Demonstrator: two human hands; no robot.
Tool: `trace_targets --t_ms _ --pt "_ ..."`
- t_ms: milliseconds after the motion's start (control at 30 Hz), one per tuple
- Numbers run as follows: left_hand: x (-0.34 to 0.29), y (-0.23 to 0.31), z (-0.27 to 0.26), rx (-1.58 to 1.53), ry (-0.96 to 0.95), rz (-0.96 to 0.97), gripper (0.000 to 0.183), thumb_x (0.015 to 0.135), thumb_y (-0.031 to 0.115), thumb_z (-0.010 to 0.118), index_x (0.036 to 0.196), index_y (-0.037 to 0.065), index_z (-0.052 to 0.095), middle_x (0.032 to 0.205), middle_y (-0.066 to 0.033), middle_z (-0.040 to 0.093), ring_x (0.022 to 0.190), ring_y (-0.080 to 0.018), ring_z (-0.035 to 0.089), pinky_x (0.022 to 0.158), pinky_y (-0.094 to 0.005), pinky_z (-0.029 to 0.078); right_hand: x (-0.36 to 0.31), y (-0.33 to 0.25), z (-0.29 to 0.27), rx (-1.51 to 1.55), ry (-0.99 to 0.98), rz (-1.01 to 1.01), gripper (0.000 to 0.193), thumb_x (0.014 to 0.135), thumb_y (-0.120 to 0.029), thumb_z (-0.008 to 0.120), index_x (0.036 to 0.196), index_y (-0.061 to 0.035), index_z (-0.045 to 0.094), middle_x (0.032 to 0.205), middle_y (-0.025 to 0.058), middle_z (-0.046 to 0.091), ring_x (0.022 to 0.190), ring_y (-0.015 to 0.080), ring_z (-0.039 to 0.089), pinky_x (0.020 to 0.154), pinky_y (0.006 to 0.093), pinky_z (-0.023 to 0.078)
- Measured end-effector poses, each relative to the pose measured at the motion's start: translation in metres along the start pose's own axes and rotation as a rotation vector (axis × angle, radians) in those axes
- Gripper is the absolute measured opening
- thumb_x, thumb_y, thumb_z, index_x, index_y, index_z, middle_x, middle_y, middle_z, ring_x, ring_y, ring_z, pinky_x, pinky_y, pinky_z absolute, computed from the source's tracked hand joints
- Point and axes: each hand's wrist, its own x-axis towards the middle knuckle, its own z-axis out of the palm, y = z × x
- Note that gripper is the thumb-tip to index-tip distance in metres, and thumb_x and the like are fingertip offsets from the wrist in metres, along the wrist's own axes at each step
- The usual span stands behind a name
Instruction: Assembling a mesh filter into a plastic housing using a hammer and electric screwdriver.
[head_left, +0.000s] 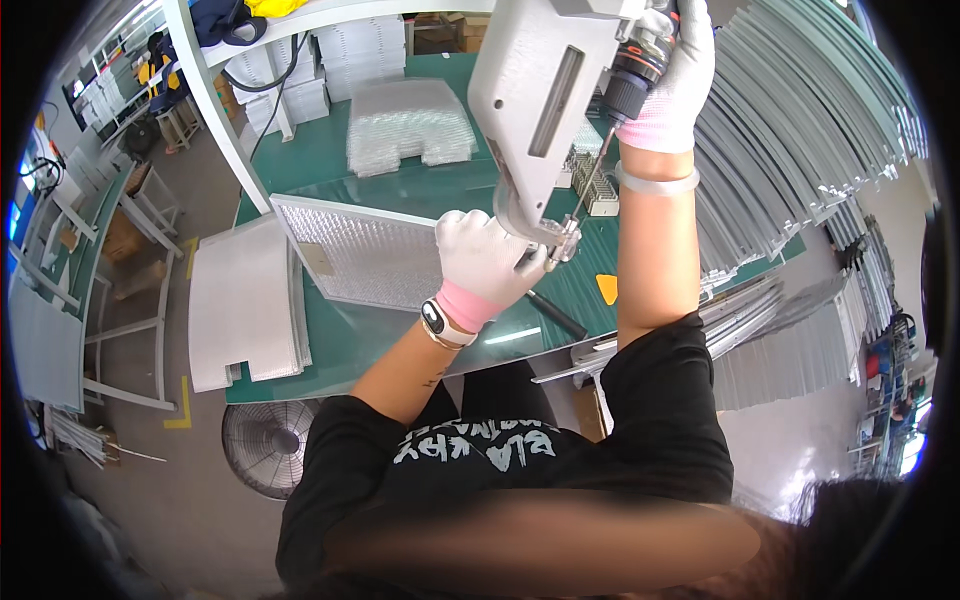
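My right hand (686, 75), in a white glove with a pink cuff, is closed around a black and orange power screwdriver (636, 78). Its long thin bit (598, 170) slants down to a small metal fitting (563, 243). My left hand (485, 255), gloved the same way, has its fingers closed at that fitting, under the curved lower end of a large light-grey slotted arm (545, 100). Beside my left hand, a framed panel with a dimpled silvery face (385, 255) stands tilted on the green table (345, 365). The exact grip of my left fingertips is partly hidden.
Flat grey sheets (245, 305) lie at the table's left edge, and clear-wrapped sheets (410, 120) farther back. Long metal strips (800, 120) are stacked on the right. A black-handled tool (557, 315) and an orange piece (607, 289) lie near me. A fan (265, 448) stands below.
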Motion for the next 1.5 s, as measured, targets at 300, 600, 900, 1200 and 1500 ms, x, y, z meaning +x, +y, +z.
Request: trace_targets --t_ms 300,600,900,1200,1500 --pt "0.005 0.002 -0.012 0.029 -0.050 0.009 0.016 0.061 0.019 0.071 0.077 0.018 0.069 0.068 0.0037 0.063 0.058 -0.0184 0.054 0.057 -0.0366 0.035 -0.014 0.018 -0.034 -0.136 -0.036 0.176 0.019 0.097 -0.031 0.060 0.107 -0.0143 0.057 0.075 0.0017 0.061 0.057 0.0113 0.055 0.048 0.0225 0.043" --pt "0.003 0.001 -0.012 -0.006 -0.042 0.034 0.013 0.061 0.020 0.073 0.072 0.016 0.067 0.069 0.0031 0.065 0.056 -0.0188 0.054 0.058 -0.0371 0.033 0.017 0.035 -0.076 0.203 -0.778 0.112 0.022 0.096 -0.033 0.059 0.105 -0.0123 0.056 0.074 0.0018 0.059 0.059 0.0123 0.057 0.050 0.0243 0.046" --pt "-0.008 -0.003 -0.008 -0.132 -0.047 -0.002 0.013 0.067 0.022 0.074 0.078 0.016 0.069 0.064 0.0049 0.061 0.058 -0.0171 0.056 0.059 -0.0360 0.036 -0.046 0.045 -0.049 -0.142 -0.367 0.233 0.049 0.093 -0.040 0.061 0.122 -0.0042 0.044 0.075 0.0046 0.054 0.057 0.0071 0.048 0.048 0.0208 0.038" --pt "-0.015 -0.009 0.000 -0.349 -0.025 -0.058 0.013 0.064 0.009 0.073 0.075 0.011 0.067 0.064 -0.0016 0.054 0.055 -0.0209 0.050 0.050 -0.0347 0.038 -0.050 0.063 -0.042 0.140 -0.505 0.378 0.072 0.090 -0.044 0.061 0.139 0.0026 0.035 0.068 0.0024 0.046 0.044 0.0032 0.035 0.039 0.0179 0.027" --pt "-0.019 -0.006 -0.008 -0.432 -0.091 -0.151 0.013 0.063 0.006 0.074 0.073 0.011 0.067 0.065 -0.0018 0.054 0.056 -0.0207 0.053 0.049 -0.0353 0.040 -0.059 0.046 -0.039 0.025 -0.366 0.349 0.069 0.090 -0.043 0.061 0.137 0.0017 0.038 0.065 0.0024 0.047 0.042 0.0055 0.036 0.039 0.0192 0.030"
